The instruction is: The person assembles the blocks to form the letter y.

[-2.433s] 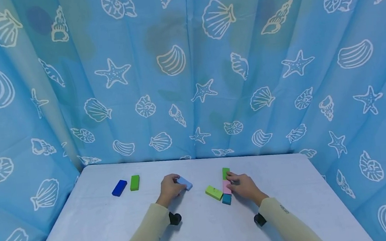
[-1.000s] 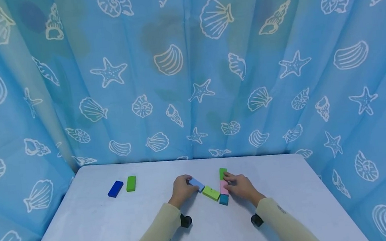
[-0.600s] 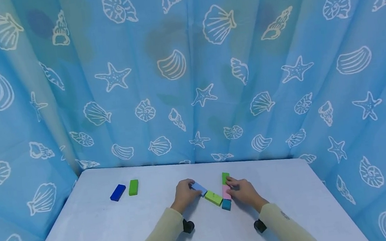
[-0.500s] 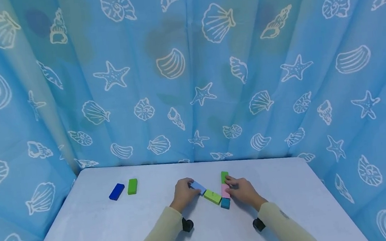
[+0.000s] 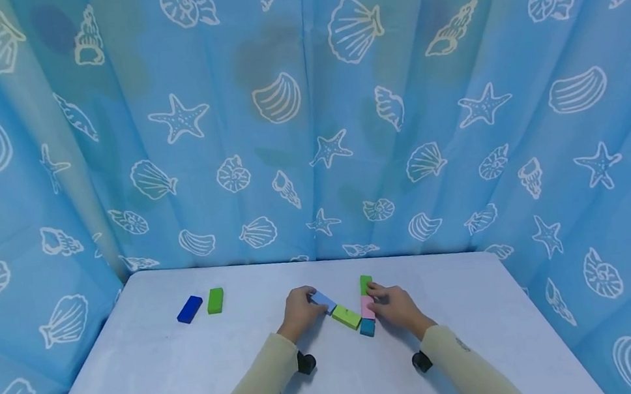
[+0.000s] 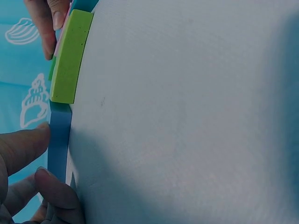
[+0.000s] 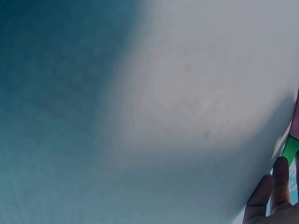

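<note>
My left hand pinches a light blue block between thumb and fingers. One end of that block meets a lime green block, which lies slantwise on the table. The other end of the lime block is right at a short row: a teal block nearest me, a pink block in the middle and a green block at the far end. On the right side of this row, my right hand touches the pink and green blocks with fairly straight fingers.
A dark blue block and another green block lie apart at the back left of the white-covered table. A blue shell-patterned curtain hangs behind the table and along both sides.
My left hand has moved right with the light blue block, bringing its end up to the lime green block. The right hand has stayed at the row. The head view has shifted slightly.
</note>
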The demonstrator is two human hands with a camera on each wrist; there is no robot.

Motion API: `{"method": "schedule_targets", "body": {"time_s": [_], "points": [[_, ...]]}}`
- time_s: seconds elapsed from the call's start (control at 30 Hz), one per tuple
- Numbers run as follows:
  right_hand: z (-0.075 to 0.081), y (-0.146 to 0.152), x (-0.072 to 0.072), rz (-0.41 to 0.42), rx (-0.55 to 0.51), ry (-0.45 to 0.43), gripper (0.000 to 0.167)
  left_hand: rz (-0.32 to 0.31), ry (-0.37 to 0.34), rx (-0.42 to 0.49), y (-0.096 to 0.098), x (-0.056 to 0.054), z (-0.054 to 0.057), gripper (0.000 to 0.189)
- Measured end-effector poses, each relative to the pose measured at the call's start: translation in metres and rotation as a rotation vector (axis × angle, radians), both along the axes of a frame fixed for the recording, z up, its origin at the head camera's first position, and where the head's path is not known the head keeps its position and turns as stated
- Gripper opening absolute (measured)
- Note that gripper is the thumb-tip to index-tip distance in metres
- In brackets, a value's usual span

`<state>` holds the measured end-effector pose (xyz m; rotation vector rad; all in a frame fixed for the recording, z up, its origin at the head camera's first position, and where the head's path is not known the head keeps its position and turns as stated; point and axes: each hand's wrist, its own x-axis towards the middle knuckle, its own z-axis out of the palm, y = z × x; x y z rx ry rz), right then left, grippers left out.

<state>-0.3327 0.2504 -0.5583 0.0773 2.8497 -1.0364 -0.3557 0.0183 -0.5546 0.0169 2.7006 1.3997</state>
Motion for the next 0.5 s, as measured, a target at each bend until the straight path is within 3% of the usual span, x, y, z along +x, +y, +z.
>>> {"method": "schedule_targets", "body": {"time_s": [0.5], "points": [[0.0030, -0.0012, 0.0002, -0.008, -0.026, -0.014, 0.046, -0.015, -0.002, -0.015, 0.0004, -0.0030, -0.0013, 0.044]]}}
